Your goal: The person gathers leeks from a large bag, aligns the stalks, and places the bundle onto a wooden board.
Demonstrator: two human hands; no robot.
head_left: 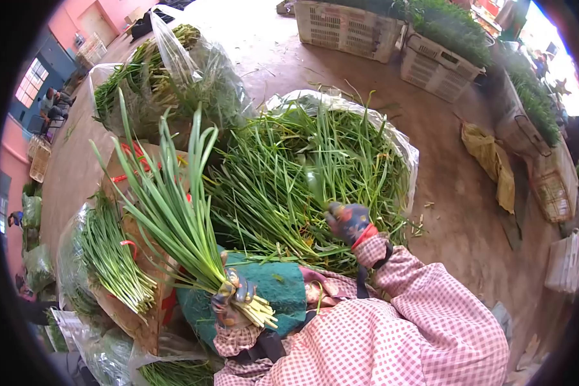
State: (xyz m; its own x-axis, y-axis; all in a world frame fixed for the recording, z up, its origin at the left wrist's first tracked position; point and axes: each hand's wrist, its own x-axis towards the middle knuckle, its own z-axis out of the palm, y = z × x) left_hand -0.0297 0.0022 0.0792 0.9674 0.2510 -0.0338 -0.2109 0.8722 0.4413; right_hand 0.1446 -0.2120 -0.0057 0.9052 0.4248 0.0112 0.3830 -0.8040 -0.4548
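Nearest the lens, a pink checked sleeve (405,321) fills the lower frame; both arms in it are mine to report. Far left: 1 tied bundle of greens (112,257) lies on brown cardboard (138,321), apart from either hand. Next, the left hand (233,297), gloved, has its fingers wrapped tight round a bunch of spring onions (174,206) just above the pale cut ends, with the leaves fanning up and away over a green cloth (283,286). Right of centre, the right hand (347,222), also gloved, rests in a heap of loose greens (302,167) inside a clear plastic bag (402,145); I cannot tell whether its fingers pinch any stalks. Far right, 2 white crates (431,67) of more greens stand on the floor (457,212).

I judge the bunch light, with firm pale bases but soft, floppy leaves that bruise and kink easily, so it is best held at the base, where it is held now.
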